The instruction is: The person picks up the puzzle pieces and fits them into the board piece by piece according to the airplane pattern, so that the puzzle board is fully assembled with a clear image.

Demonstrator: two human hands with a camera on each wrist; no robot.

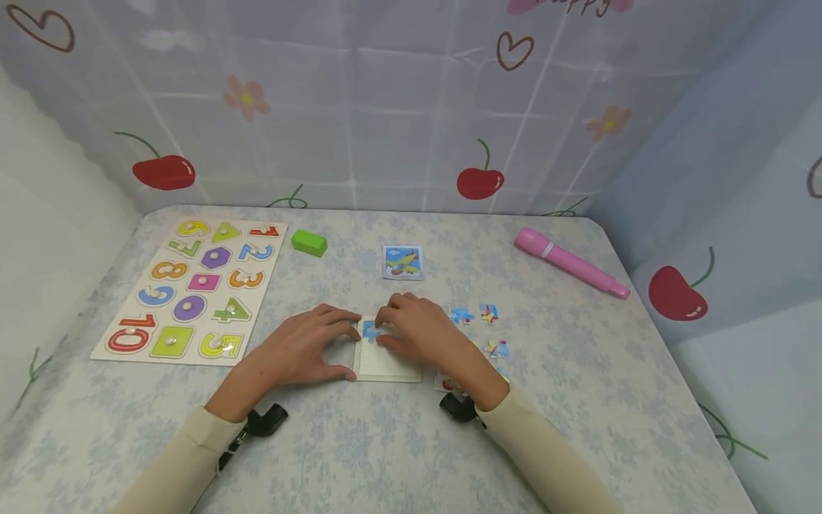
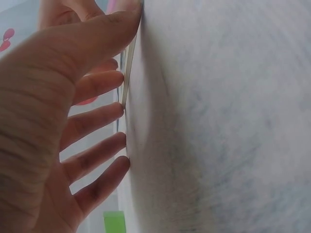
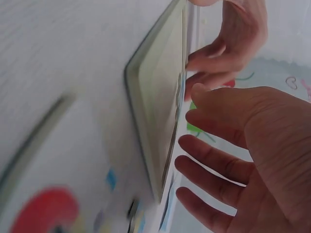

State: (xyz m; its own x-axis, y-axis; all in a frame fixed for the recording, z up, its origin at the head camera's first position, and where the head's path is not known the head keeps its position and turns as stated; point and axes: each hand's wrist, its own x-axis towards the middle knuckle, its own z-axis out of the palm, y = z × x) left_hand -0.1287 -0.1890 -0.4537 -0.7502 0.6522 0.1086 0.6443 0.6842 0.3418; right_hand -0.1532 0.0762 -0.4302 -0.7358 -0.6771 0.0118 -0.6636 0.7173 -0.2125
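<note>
Nearest on the pale bench (image 1: 359,457) lies the shallow puzzle tray (image 1: 388,364), with a flat card (image 1: 443,383) partly hidden just beside its near-right corner; the left hand (image 1: 302,346) touches the tray's left edge, thumb and fingers apart; the right hand (image 1: 417,328) is over the tray, its fingers apart, the tips close about a blue piece (image 1: 370,331) in the far-left corner; whether that piece is fully seated cannot be told; the work looks barely begun, one piece being in and the visible floor otherwise bare; the loose pieces (image 1: 489,313) to the right, some hidden, seem left to place; farther out stand the number board (image 1: 178,287) at left, a picture card (image 1: 403,263), a green block (image 1: 310,243) and a pink pen (image 1: 571,268).
</note>
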